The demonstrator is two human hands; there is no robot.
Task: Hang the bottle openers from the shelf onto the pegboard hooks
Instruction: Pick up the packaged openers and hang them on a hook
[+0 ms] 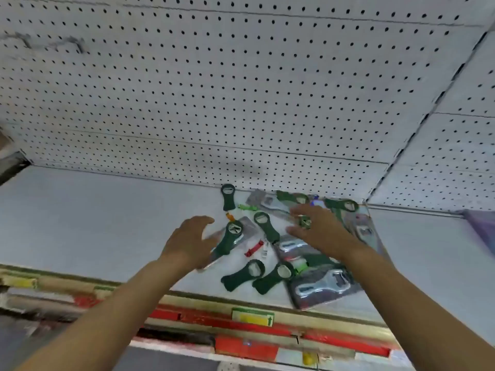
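Note:
Several dark green bottle openers lie scattered on the white shelf [80, 223], among them one by the back wall [228, 197], one in the middle [266, 227] and two near the front [242, 275] [272, 278]. Some sit in clear packets, such as one with a silver opener [321, 286]. My left hand [188, 243] hovers with fingers spread beside a packaged green opener [230, 238]. My right hand [313, 227] reaches flat over the packets at the back right, fingers apart. The white pegboard [241, 89] rises behind the shelf; two blurred hooks [77, 44] show at its upper left.
Small red [253, 249] and bright green [247, 207] clips lie among the openers. The shelf's front edge carries a yellow and green price label [253, 317] over red strips. A purple item [482, 226] sits at the far right.

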